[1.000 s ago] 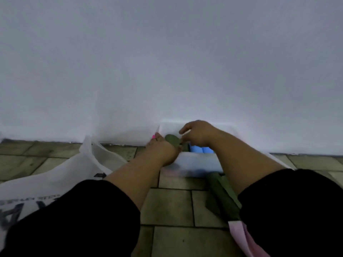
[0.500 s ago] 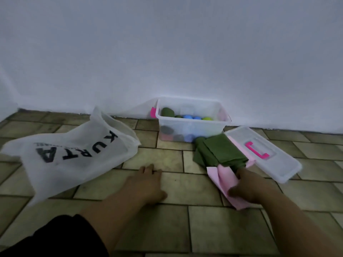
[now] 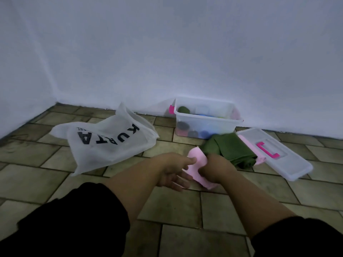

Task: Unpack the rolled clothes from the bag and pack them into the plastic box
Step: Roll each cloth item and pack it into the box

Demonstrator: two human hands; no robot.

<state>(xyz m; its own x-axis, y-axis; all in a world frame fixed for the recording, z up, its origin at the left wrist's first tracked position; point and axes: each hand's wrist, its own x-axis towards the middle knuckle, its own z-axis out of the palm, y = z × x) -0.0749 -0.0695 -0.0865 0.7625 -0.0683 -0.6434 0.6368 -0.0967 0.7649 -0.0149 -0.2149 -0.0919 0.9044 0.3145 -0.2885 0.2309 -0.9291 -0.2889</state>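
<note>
Tiled floor [image 3: 89,184], white walls [image 3: 167,52], corner seen at left. Pink cloth [image 3: 197,158] held low before plastic box [image 3: 204,125], beside green cloth [image 3: 228,149]; long axis run near-to-far. Gripped by right hand [image 3: 216,169]; touched by left hand [image 3: 172,170], fingers straight.

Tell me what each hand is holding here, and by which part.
The right hand grips the pink cloth along its right side, fingers curled round it. The left hand only touches its left edge with straight fingers.

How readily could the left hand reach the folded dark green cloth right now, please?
Probably not directly: the right hand, gripping the pale pink cloth, sits between the left hand and the folded dark green cloth.
</note>
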